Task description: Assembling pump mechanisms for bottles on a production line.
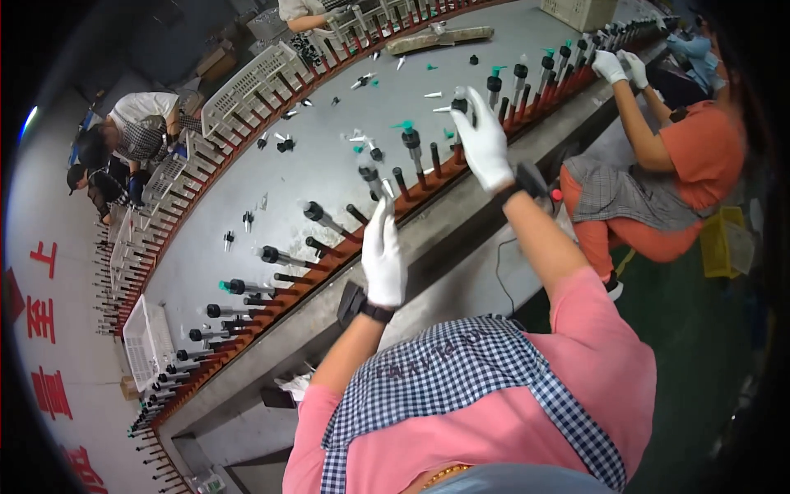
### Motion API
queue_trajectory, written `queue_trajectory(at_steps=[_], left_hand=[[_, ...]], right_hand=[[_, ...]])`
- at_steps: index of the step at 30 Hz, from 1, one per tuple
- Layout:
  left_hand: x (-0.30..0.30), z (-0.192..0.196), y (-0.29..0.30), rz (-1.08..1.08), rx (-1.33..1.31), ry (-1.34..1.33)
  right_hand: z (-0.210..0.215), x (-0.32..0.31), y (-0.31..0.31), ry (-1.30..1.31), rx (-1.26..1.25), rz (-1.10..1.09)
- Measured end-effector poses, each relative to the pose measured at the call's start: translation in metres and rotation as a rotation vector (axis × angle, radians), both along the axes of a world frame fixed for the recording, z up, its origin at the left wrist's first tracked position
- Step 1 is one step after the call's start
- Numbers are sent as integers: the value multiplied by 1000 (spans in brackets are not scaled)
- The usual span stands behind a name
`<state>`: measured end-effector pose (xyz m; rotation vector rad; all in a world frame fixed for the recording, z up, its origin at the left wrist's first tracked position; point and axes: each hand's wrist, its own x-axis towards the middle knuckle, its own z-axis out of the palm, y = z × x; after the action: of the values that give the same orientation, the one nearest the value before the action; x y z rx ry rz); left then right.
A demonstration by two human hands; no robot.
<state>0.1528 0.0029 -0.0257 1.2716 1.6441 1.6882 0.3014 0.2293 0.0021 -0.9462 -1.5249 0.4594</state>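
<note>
1. Step in hand, by judgement: fitting pump parts onto the row of pegs (428,169) along the near edge of the grey bench (329,165).
2. Right hand (484,140), in a white glove, raised above the peg row; fingers closed on a small black and clear pump part (459,102), held just above the pegs.
3. Left hand (383,255), also gloved, lower and nearer the body, just beside the peg row. Fingers close together and pointing up; cannot tell if anything is pinched at the tips.
4. Already seated on the peg row: black pump heads (315,212), some with green caps (405,127). Several pegs between the two hands bare.
5. Loose small parts (362,81) scattered on the bench, well beyond the peg row.
6. Next move, likely: lowering the held part straight over a bare peg; calls for good alignment and a light push.
7. Another person (683,156) in orange, farther along the peg row, both gloved hands on it.
</note>
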Motion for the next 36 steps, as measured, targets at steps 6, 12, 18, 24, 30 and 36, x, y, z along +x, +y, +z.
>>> queue_trajectory(at_steps=[6, 12, 18, 24, 30, 36], left_hand=[[1, 48, 125, 48, 56, -50], [-5, 51, 150, 216, 76, -320], [-33, 43, 110, 214, 112, -197], [-16, -9, 22, 337, 94, -35], [31, 35, 42, -53, 107, 0], [21, 66, 141, 167, 49, 27]], right_hand=[[5, -52, 43, 64, -534, 390], [8, -83, 14, 71, -216, 80], [5, -102, -29, 203, -288, 317], [-62, -20, -70, 160, -177, 291], [20, -11, 5, 76, -35, 18], [34, -58, 8, 141, -515, 357]])
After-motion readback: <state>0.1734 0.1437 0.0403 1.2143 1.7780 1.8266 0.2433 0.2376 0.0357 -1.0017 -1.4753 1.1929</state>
